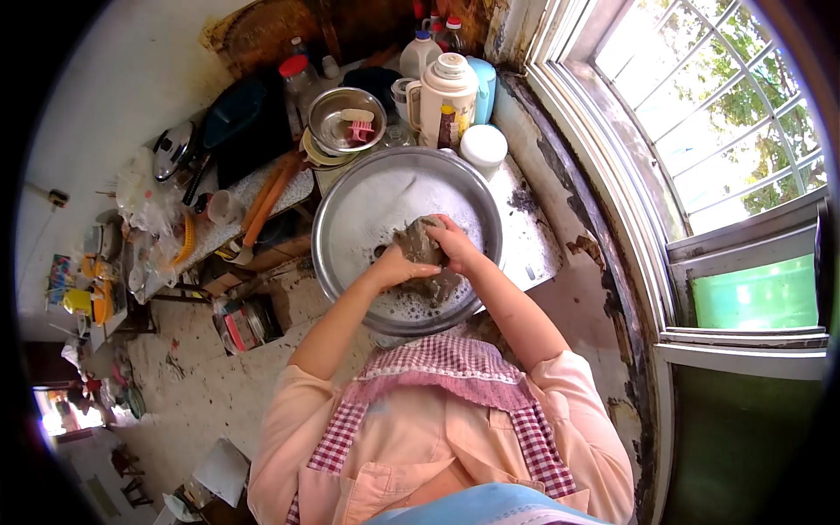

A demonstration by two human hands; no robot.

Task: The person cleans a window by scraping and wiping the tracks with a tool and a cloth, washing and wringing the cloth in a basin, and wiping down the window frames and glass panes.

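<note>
A wide metal basin (322, 254) holds soapy water with foam and bubbles. Inside it, a wet grey-brown cloth (416, 239) is bunched up between my two hands. My left hand (399, 268) grips the cloth from the left, fingers curled against it. From the right, my right hand (456, 244) closes over the cloth's upper right part. Part of the cloth hangs down into the foam below my hands, and its lower end is hard to make out.
Behind the basin stand a smaller metal bowl (325, 121) with a pink-and-white brush (360, 129), a cream thermos (444, 103), a blue jug (482, 87) and a white tub (484, 147). A barred window (735, 105) is at right, a cluttered counter at left.
</note>
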